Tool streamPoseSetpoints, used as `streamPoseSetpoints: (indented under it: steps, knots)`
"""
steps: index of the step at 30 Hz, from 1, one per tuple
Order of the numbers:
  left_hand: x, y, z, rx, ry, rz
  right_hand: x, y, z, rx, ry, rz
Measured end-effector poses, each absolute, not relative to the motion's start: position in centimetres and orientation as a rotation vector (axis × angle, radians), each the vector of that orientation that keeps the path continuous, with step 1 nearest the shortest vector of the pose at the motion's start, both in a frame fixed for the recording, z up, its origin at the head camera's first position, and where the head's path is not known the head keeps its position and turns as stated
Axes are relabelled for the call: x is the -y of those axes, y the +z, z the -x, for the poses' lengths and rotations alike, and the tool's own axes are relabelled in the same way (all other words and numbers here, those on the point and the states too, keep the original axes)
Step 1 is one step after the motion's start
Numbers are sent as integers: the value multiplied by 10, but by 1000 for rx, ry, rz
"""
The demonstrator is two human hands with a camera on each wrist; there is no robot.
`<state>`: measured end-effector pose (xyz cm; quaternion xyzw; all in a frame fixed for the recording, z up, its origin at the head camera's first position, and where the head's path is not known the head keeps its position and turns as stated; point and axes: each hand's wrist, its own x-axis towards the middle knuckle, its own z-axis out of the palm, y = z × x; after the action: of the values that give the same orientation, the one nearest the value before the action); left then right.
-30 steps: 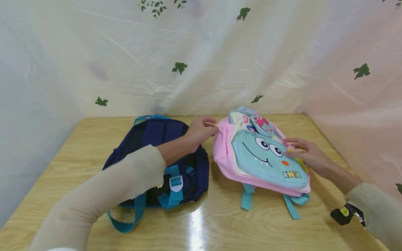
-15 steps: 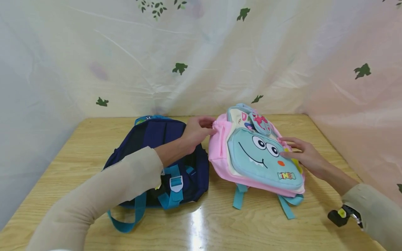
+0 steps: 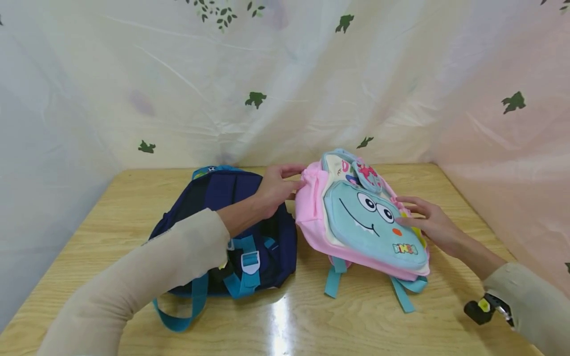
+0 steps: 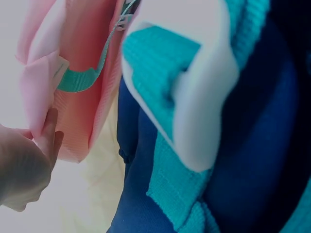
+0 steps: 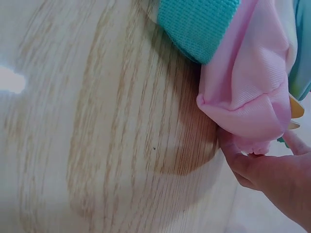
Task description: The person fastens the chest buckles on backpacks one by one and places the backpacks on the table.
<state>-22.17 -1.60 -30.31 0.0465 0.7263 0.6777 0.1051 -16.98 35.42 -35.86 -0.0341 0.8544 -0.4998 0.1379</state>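
Observation:
A pink and light-blue backpack [image 3: 374, 222] with a smiling cartoon face lies tilted, front up, on the right half of the table. My left hand [image 3: 278, 188] pinches its upper left side; the left wrist view shows those fingers [image 4: 48, 136] at the pink fabric [image 4: 41, 92]. On the opposite side, my right hand [image 3: 432, 222] holds the backpack's edge between thumb and fingers. Seen from the right wrist, the fingers [image 5: 233, 150] reach beneath the pink side [image 5: 252, 107]. Beneath my left forearm rests a navy backpack [image 3: 280, 247], back panel up, partly hidden by the sleeve.
The wooden table [image 3: 311, 326] carries both backpacks. Teal straps [image 3: 178, 321] of the navy one trail toward the front, with a white buckle [image 3: 250, 262]. A pale curtain [image 3: 303, 74] with green leaf and bird shapes hangs behind and at the sides.
The pink backpack has shifted a little to the left, with both hands staying on it. The navy backpack has not moved.

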Motion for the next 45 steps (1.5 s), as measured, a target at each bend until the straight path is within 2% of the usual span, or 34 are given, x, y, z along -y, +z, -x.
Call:
streamPoseSetpoints:
  steps: [10, 23, 33, 45]
  knots:
    - [16, -300, 222, -2137, 2012, -45, -352, -358, 173, -2511, -1382, 130]
    - [21, -290, 221, -2070, 1994, -98, -347, -356, 172, -2583, -1378, 185]
    - [16, -274, 219, -2051, 2124, -127, -321, -315, 173, -2751, -1465, 440]
    - [4, -253, 213, -1995, 2299, -234, -269, -265, 169, -2402, -1886, 763]
